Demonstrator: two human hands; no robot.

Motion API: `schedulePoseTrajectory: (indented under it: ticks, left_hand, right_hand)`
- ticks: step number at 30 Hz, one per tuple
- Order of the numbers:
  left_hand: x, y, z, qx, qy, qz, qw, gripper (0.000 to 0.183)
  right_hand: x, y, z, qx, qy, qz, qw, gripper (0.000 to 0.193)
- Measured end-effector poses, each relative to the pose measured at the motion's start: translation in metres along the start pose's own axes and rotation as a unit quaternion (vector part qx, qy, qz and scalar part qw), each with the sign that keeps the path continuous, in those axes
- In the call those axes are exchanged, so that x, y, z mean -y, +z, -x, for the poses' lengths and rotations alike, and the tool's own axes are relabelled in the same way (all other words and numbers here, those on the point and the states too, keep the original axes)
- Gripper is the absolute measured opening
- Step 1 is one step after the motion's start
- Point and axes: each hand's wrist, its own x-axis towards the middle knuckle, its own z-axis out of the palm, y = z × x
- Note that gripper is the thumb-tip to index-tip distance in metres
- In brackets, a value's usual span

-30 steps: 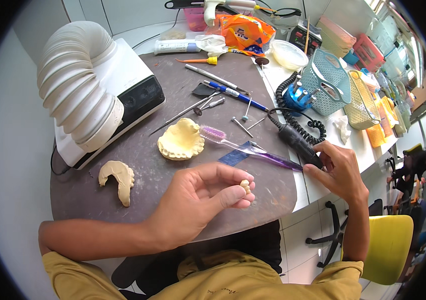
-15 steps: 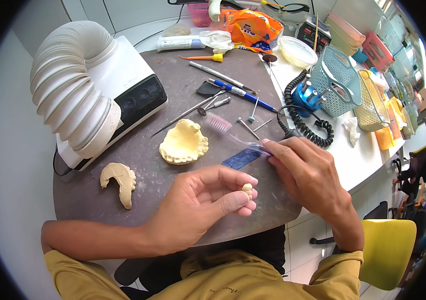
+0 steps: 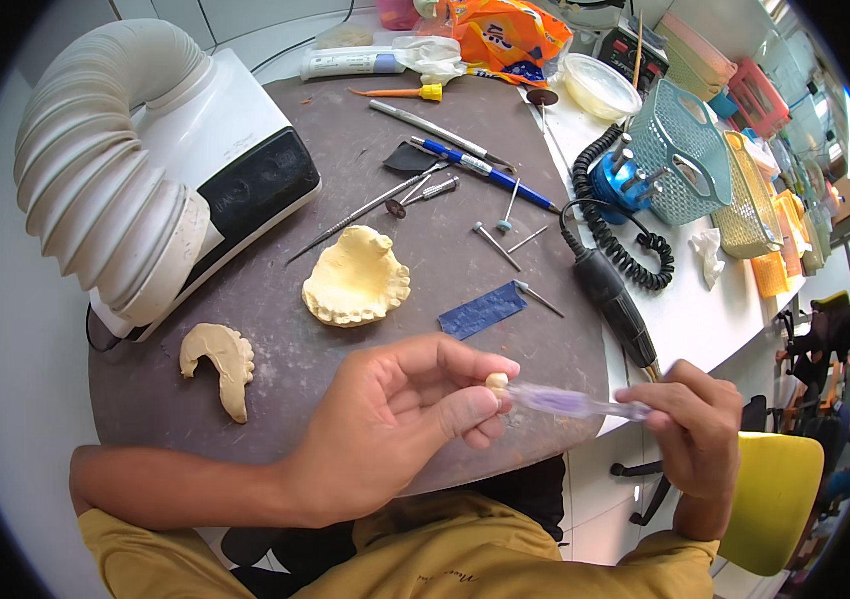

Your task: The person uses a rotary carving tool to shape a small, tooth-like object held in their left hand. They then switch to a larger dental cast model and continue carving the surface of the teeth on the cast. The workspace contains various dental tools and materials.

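the purple toothbrush, just lifted, is being held in the half-curled right hand and apparently being worked against the three o'clock side of the cream false-tooth piece being pinched in the nearly closed left hand.

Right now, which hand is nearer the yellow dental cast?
Left. The left hand is just below the yellow dental cast in view; the right hand is farther off, rightward.

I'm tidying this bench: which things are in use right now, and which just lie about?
In use:
small tooth-coloured piece, in the left hand
purple brush, in the right hand

Seemingly lying about:
yellow dental cast
beige curved piece
blue strip
black handpiece
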Motion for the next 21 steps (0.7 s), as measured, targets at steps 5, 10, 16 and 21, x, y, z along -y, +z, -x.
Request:
schedulePoseTrajectory:
  ticks: [5, 10, 16, 21]
  left_hand:
    - [-0.002, 0.001, 0.0, 0.003, -0.023, -0.031, 0.999, 0.022]
    - [-0.004, 0.001, 0.001, 0.007, -0.011, -0.023, 1.0, 0.024]
    - [-0.002, -0.001, 0.0, 0.017, -0.017, -0.031, 0.999, 0.026]
    - [-0.003, -0.002, 0.0, 0.028, -0.021, -0.046, 0.998, 0.029]
  right_hand:
    - [0.023, 0.022, -0.036, -0.007, -0.031, -0.01, 0.999, 0.022]
    - [0.016, 0.041, -0.066, -0.075, -0.045, 0.047, 0.995, 0.019]
    - [0.012, 0.053, -0.066, -0.093, -0.082, 0.098, 0.987, 0.018]
    - [-0.004, 0.032, -0.046, -0.187, -0.007, 0.096, 0.978, 0.016]
